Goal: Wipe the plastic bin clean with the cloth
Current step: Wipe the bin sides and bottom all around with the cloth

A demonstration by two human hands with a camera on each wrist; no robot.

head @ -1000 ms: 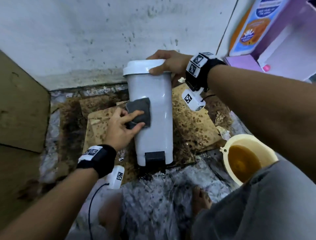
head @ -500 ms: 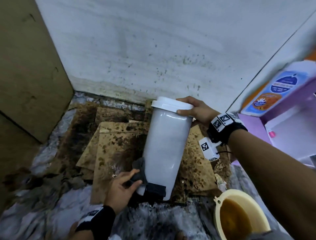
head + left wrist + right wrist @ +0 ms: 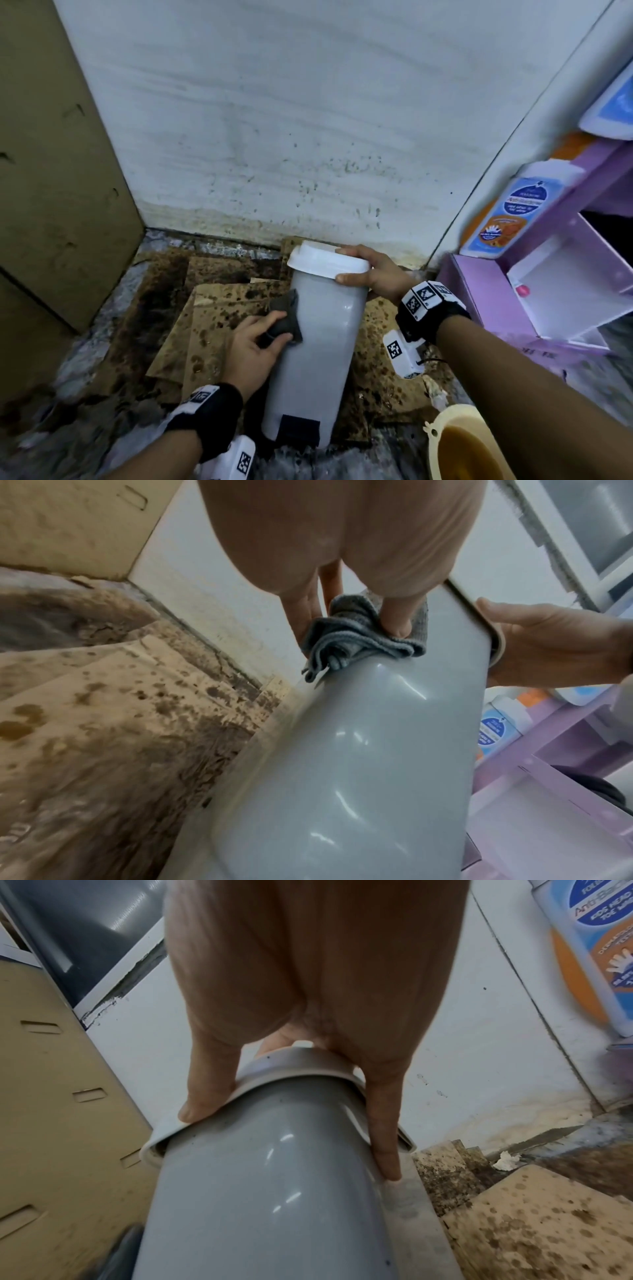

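In a stained corner, a grey plastic bin point(image 3: 318, 346) stands on spotted cardboard point(image 3: 191, 329) laid over the floor, close to the back wall, tilted with its white lid point(image 3: 325, 260) leaning toward the wall and its black pedal point(image 3: 297, 432) nearest the camera. The wiping looks well under way on the bin's left flank. To do it well, the strokes should probably run the full height with steady pressure, the cloth refolded to a fresh face as it soils, and the top kept braced so the tilted bin does not slide on the damp cardboard. The right hand point(image 3: 373, 277) clamps the lid's right edge, thumb and fingers curled over the rim. The left hand point(image 3: 251, 349) sits lower on the left side, gripping the bunched grey cloth point(image 3: 286, 315) and pressing it against the upper wall just below the lid. A cream bowl point(image 3: 472, 445) of brown water waits near the bin's right foot.
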